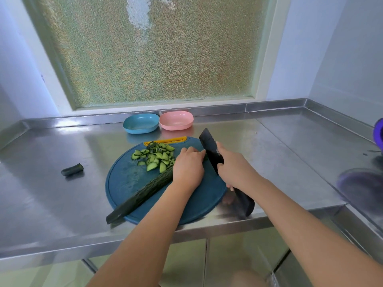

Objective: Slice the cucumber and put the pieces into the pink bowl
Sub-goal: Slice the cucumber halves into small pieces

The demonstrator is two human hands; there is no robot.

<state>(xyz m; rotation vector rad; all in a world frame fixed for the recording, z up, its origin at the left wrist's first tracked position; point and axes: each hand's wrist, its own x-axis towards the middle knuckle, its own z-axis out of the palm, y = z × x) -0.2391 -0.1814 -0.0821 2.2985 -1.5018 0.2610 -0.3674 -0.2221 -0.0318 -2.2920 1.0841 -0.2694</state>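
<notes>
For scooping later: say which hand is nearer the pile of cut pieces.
Left. The left hand holds the cucumber just right of the pile; the right hand grips the knife farther right.

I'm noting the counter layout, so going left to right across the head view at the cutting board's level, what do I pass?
Cucumber stub, pile of slices, left hand holding the cucumber, right hand gripping the knife, blurred purple thing at the right edge.
</notes>
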